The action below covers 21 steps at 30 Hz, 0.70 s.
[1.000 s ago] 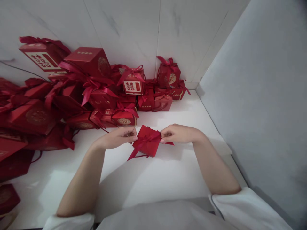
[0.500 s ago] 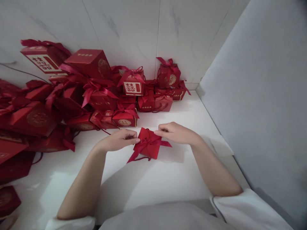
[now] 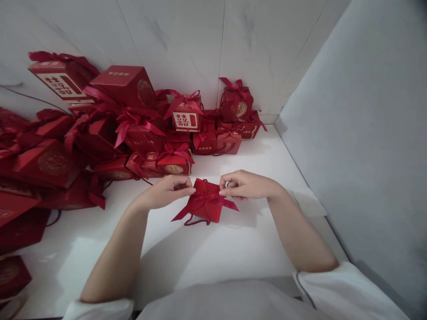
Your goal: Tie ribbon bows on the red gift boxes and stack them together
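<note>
Red satin ribbon (image 3: 205,202) on the small gift box (image 3: 209,210) sits mid-table (image 3: 233,249), bow formed but tails loose. Left hand (image 3: 168,192) and right hand (image 3: 245,186) each pinch a loop (tightening looks unfinished). Finished boxes (image 3: 140,129) are heaped against the wall.

Both forearms reach forward, left hand (image 3: 168,192) and right hand (image 3: 247,185) pinching (fingertips nearly meeting).
</note>
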Tool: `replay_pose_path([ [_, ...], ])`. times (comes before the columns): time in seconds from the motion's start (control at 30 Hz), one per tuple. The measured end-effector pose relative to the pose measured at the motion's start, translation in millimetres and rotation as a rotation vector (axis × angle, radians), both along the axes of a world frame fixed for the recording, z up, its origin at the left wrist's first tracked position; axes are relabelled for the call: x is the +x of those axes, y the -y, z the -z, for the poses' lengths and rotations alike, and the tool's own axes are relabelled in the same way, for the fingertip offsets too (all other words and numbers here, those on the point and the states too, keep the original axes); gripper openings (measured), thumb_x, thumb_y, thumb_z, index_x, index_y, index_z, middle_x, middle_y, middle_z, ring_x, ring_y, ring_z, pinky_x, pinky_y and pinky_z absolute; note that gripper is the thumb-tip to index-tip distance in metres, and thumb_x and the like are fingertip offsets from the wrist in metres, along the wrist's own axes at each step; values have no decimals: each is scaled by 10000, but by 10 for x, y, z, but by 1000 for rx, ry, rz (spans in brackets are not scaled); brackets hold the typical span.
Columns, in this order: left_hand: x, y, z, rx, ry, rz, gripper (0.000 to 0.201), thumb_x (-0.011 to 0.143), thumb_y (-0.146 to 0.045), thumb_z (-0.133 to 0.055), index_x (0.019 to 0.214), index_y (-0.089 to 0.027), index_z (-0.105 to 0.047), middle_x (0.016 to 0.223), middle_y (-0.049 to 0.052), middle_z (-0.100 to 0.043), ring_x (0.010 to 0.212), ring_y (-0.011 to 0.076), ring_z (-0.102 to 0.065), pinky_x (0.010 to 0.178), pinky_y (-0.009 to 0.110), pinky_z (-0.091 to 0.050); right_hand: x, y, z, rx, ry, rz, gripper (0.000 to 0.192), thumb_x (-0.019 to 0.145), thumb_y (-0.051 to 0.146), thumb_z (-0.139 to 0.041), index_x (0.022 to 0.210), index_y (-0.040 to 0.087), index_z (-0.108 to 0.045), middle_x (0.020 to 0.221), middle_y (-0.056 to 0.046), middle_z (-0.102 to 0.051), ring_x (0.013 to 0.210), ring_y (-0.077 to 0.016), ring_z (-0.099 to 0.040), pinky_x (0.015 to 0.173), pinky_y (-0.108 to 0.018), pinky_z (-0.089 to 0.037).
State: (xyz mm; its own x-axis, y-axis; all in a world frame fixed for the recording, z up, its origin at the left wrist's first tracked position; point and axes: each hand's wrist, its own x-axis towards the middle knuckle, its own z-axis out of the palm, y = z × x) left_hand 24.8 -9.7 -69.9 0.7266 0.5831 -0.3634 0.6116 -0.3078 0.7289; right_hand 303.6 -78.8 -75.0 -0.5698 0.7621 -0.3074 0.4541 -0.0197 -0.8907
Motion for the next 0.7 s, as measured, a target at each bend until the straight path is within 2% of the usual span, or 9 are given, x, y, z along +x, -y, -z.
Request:
replay_pose_path([
  [0.07, 7, 7, -3, -20, 1, -15, 397, 911, -543, -491, 764, -180, -554, 686, -24, -434, 640, 111, -377, 579, 242, -297, -5, -3, -10, -72, -6, -34, 291, 908, 479, -573, 843, 196, -566, 557, 40, -591, 457, -103, -517, 506, -230, -417],
  [0.17, 8, 25, -14, -43, -65, 27, 445, 906, -550, -483, 667, -175, -464, 645, -28, -344, 598, 107, -317, 542, 250, -254, -16, 5, -55, -172, 23, -104, 309, 907, 482, -572, 815, 187, -572, 594, 5, -653, 462, -116, -579, 474, -220, -418],
  [0.3, -2, 42, -37, -26, -102, 67, 449, 903, -546, -480, 650, -179, -417, 638, -31, -302, 582, 106, -280, 530, 255, -234, -27, 22, -99, -218, 55, -94, 349, 901, 521, -565, 809, 185, -574, 651, -19, -690, 497, -129, -616, 473, -226, -433],
  [0.5, -6, 7, -13, -70, -63, 72, 396, 898, -498, -499, 675, -184, -412, 667, -29, -334, 604, 108, -304, 546, 255, -241, -9, -2, -24, -76, -5, -119, 288, 942, 399, -510, 738, 196, -501, 651, 7, -650, 563, -119, -599, 572, -241, -459],
  [0.7, -25, -46, 59, -151, 27, 131, 369, 897, -463, -517, 689, -183, -397, 695, -31, -330, 631, 107, -302, 576, 249, -258, -12, -1, -13, 116, 94, -181, 248, 952, 287, -462, 719, 204, -487, 616, 43, -605, 555, -106, -553, 602, -234, -414],
])
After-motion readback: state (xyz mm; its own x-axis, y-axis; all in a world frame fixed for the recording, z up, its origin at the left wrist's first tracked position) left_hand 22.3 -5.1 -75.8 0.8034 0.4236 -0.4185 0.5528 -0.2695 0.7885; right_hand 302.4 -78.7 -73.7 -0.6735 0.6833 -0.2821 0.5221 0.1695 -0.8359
